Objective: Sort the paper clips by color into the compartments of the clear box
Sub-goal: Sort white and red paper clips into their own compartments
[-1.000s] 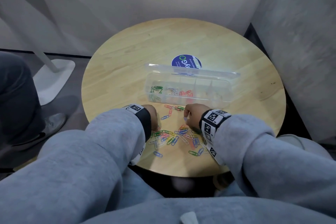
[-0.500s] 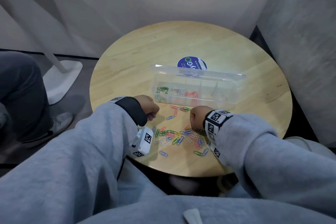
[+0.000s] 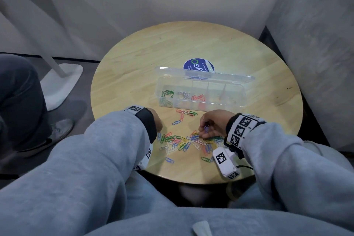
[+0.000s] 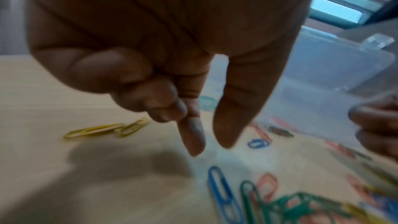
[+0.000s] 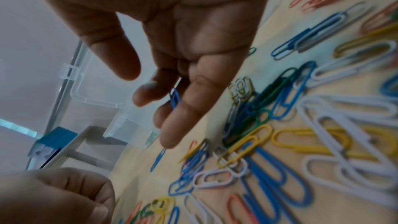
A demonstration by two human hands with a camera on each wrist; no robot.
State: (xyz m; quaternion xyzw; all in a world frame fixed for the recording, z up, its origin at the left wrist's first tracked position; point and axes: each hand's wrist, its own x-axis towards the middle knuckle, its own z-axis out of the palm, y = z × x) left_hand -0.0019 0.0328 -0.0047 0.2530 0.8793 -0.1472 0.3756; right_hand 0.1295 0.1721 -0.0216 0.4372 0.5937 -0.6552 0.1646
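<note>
One blue clip up, dozens still loose

Half a second ago the right hand (image 3: 212, 123) was knuckles-down on the pile; now it is lifted off the worktop (image 3: 134, 74) with a blue clip (image 3: 206, 129) pinched between its fingers (image 5: 189, 108), thumb apart from them in the wrist view. The left hand (image 3: 156, 120) has dropped lower at the pile's left edge; its index finger (image 4: 192, 135) and thumb point down a little apart above bare wood, the other fingers curled, nothing held. My reading: a blue clip is on its way to the box (image 3: 201, 92), and since no blue shows inside yet, it would open a new compartment.

Counts, as far as the views allow:
- One clear box, lid open toward the far edge, standing at the middle of the worktop just beyond the pile.
- Five compartments appear in it, though the dividers are faint. Three on the left hold clips: green (image 3: 167, 94), then white or pale (image 3: 183, 95), then red (image 3: 199, 97). The two on the right look empty.
- Each filled compartment holds a handful; exact numbers cannot be told.
- The pile (image 3: 183, 142) near the front edge holds several dozen clips in blue, green, yellow, white and red.
- About five strays lie between pile and box, and two yellow ones (image 4: 107, 129) lie left of the left hand.
- One round blue sticker (image 3: 198, 65) shows behind the box.
</note>
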